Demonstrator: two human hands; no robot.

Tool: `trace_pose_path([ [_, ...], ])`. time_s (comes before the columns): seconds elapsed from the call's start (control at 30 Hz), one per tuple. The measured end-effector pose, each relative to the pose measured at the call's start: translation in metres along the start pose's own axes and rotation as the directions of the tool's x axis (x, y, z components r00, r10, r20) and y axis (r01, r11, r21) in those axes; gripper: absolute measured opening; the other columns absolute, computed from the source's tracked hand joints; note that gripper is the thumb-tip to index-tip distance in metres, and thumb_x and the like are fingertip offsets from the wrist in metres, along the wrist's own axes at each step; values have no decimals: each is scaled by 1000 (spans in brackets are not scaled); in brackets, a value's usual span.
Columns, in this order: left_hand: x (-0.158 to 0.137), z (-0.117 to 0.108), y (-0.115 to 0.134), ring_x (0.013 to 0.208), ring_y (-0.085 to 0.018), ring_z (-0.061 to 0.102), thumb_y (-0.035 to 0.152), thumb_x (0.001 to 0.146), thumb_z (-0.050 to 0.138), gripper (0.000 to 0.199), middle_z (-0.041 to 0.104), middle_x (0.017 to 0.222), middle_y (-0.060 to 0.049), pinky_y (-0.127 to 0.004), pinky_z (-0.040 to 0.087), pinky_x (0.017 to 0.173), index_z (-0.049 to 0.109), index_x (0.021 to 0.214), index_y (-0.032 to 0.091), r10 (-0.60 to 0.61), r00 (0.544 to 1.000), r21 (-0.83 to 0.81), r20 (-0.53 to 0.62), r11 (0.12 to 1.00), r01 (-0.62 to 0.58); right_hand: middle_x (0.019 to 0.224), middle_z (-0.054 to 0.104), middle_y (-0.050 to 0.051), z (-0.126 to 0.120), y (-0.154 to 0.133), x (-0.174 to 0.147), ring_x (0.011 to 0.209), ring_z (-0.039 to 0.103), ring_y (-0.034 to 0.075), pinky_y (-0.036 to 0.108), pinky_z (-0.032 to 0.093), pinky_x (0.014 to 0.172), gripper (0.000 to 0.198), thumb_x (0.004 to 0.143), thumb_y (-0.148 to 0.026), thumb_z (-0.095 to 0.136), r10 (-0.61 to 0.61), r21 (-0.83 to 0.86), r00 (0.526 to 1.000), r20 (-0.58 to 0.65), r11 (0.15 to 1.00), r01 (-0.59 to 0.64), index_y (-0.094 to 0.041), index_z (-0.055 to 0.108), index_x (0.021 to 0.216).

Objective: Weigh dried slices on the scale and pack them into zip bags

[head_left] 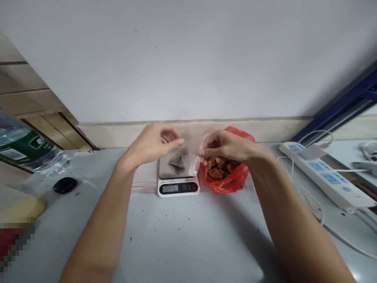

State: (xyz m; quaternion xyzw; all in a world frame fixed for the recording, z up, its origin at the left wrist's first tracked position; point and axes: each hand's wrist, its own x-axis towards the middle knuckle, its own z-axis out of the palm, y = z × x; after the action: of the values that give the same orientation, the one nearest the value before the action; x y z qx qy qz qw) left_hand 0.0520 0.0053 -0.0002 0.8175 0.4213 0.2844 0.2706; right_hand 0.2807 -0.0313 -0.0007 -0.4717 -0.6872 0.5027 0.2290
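Note:
A clear plastic zip bag (191, 153) hangs tilted over the metal plate of a small white digital scale (178, 188), which reads 0.0. My right hand (222, 146) pinches the bag by its zip edge. A small dark shape (177, 158) shows through the bag's lower left part; what it is cannot be made out. At the bag's left side is my left hand (159, 142), fingers curled and thumb tip at the film. It is blurred, so whether it grips the bag is unclear. Under my right hand, brown dried pieces (216, 173) lie in an open red plastic bag (232, 184).
A white power strip (321, 171) with cables runs along the right. To the left are a large water bottle (26, 143) and a black oval object (65, 184). Clear plastic film with pink lines (144, 184) lies beside the scale. A wall (188, 59) rises behind.

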Motion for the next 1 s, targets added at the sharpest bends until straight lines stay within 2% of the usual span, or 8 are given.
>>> trace_pose_path([
  [0.03, -1, 2, 3, 78, -19, 70, 36, 82, 73, 18, 77, 81, -3, -28, 53, 72, 74, 80, 19, 24, 988, -45, 152, 999, -17, 54, 64, -2, 2, 0, 2, 52, 55, 12, 27, 47, 55, 40, 64, -55, 88, -12, 3, 1000, -7, 1000, 12, -20, 69, 55],
  [0.1, -2, 5, 9, 77, -19, 69, 39, 82, 72, 21, 78, 81, -3, -28, 51, 68, 77, 79, 19, 33, 949, -89, 314, 996, -6, 52, 61, -3, 5, -1, 4, 49, 52, 11, 27, 44, 52, 44, 64, -57, 88, -38, 6, 999, -19, 999, 38, -20, 66, 53],
  [0.3, -3, 10, 15, 65, -18, 68, 38, 85, 66, 26, 74, 70, -4, -27, 43, 57, 78, 74, 17, -31, 921, -81, 388, 994, 67, 52, 59, -3, 12, 3, 10, 51, 51, 11, 27, 41, 52, 49, 64, -61, 88, -85, 42, 995, -59, 995, 88, -19, 64, 55],
  [0.6, -7, 8, 13, 46, -13, 52, 27, 79, 65, 24, 67, 56, 0, -27, 30, 45, 74, 57, 22, 10, 933, -155, 359, 987, 49, 52, 62, -1, 16, 3, 9, 51, 52, 11, 27, 40, 52, 49, 65, -60, 88, -101, 41, 991, -89, 994, 105, -20, 64, 53],
  [0.77, -5, 10, 14, 56, -17, 65, 20, 75, 63, 22, 71, 58, -2, -26, 43, 51, 73, 56, 21, 14, 936, -187, 352, 981, 55, 52, 61, -2, 17, 0, 8, 51, 51, 12, 27, 38, 51, 42, 66, -54, 86, -98, 43, 994, -53, 994, 100, -20, 65, 54],
  [0.87, -4, 7, 16, 55, -17, 66, 15, 70, 63, 21, 69, 54, -1, -25, 45, 52, 72, 53, 22, -56, 955, -168, 291, 980, 108, 52, 58, -2, 12, 0, 4, 51, 48, 11, 28, 36, 51, 35, 68, -47, 80, -44, -24, 998, -48, 999, 43, -21, 62, 53],
  [0.93, -4, 2, 15, 52, -15, 62, 11, 68, 63, 22, 66, 50, 1, -24, 43, 51, 70, 49, 22, -129, 975, -122, 183, 981, 153, 50, 50, -4, 7, 0, 0, 49, 41, 10, 28, 31, 50, 34, 69, -42, 73, 4, -90, 991, -130, 996, -16, -22, 54, 50],
  [1.0, -3, -1, 15, 50, -14, 60, 11, 69, 65, 25, 65, 48, 1, -24, 41, 51, 68, 46, 21, -177, 983, -68, 51, 981, 180, 53, 45, -6, 5, 0, -3, 51, 38, 10, 27, 31, 51, 29, 68, -36, 69, -36, -155, 944, -329, 988, -16, -24, 46, 54],
])
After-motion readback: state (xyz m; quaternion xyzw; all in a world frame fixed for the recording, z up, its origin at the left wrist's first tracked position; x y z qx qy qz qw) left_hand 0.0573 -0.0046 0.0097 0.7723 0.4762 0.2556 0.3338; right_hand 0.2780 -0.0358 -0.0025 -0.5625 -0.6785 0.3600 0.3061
